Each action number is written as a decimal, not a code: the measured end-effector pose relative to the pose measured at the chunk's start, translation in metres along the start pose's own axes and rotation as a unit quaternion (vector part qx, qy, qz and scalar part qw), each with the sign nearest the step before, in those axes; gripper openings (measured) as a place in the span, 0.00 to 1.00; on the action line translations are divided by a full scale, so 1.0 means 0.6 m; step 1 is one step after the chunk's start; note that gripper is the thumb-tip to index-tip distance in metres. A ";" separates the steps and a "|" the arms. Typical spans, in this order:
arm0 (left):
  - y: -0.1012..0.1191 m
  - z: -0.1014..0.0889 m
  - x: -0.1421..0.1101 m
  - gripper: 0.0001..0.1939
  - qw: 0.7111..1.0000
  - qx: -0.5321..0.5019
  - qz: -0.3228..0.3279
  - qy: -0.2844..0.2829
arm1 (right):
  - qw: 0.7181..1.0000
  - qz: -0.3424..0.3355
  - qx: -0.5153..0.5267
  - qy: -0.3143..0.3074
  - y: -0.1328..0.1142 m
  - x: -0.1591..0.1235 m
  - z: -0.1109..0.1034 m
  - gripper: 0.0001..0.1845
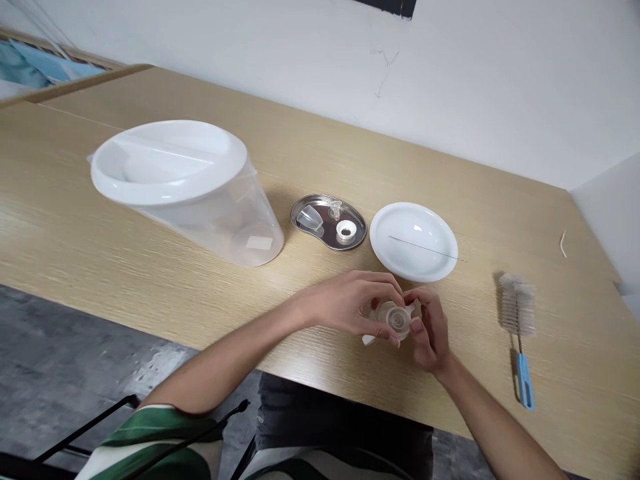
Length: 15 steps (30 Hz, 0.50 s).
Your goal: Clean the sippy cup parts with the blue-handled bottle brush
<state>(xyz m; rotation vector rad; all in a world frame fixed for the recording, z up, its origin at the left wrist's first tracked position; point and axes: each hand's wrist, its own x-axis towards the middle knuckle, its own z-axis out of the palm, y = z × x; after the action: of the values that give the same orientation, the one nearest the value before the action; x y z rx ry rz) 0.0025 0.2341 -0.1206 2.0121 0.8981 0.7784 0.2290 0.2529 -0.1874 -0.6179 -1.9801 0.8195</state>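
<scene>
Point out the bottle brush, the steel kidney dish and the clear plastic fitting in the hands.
bottle brush [518, 305], head view, on the bristles.
steel kidney dish [320, 232], head view, on its bare floor.
clear plastic fitting [396, 320], head view, on its round face.

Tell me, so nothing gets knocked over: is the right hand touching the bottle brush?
Apart. The head view plainly shows a wide gap of tabletop between the right hand and the bottle brush.

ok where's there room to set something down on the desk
Bare desk lies right of the brush, and behind the jug and steel tray along the wall. It's crowded between jug, tray and lid, and around your left hand and right hand.
</scene>
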 end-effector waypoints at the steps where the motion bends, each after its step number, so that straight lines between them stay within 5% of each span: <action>1: 0.000 0.000 0.000 0.18 1.000 0.002 0.001 0.001 | 1.000 0.007 0.007 -0.006 -0.001 0.000 0.000 0.16; 15: -0.010 0.006 0.000 0.20 0.999 0.025 0.021 0.010 | 0.994 0.103 0.045 -0.018 -0.022 0.001 0.006 0.10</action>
<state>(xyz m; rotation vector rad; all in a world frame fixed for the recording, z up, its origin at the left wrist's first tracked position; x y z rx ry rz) 0.0032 0.2352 -0.1273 2.0756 0.8986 0.8083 0.2241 0.2435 -0.1783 -0.7690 -1.9211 1.0450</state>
